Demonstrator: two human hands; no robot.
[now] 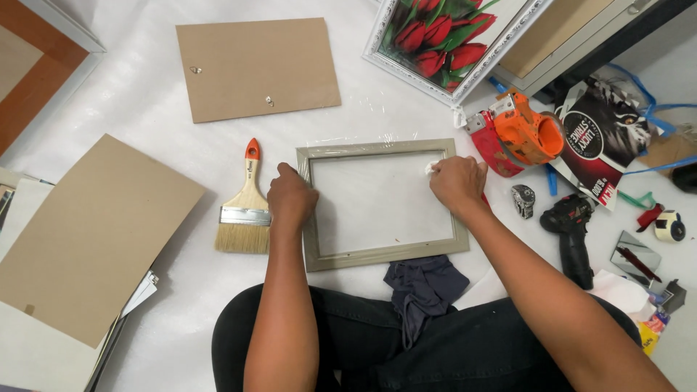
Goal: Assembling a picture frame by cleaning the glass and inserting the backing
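A grey-beige picture frame [377,147] with a glass pane lies flat on the white sheet in front of me. My left hand [290,197] presses down on the frame's left side. At the frame's upper right corner, my right hand [457,183] is closed on a small white wad [430,168] that touches the glass. A dark grey cloth [425,287] lies just below the frame, over my lap.
A paintbrush with an orange handle [247,207] lies left of the frame. Brown backing boards lie at the top [258,67] and left [91,236]. A framed tulip picture [450,40], an orange tape dispenser [526,134], a black drill [570,232] and small items crowd the right.
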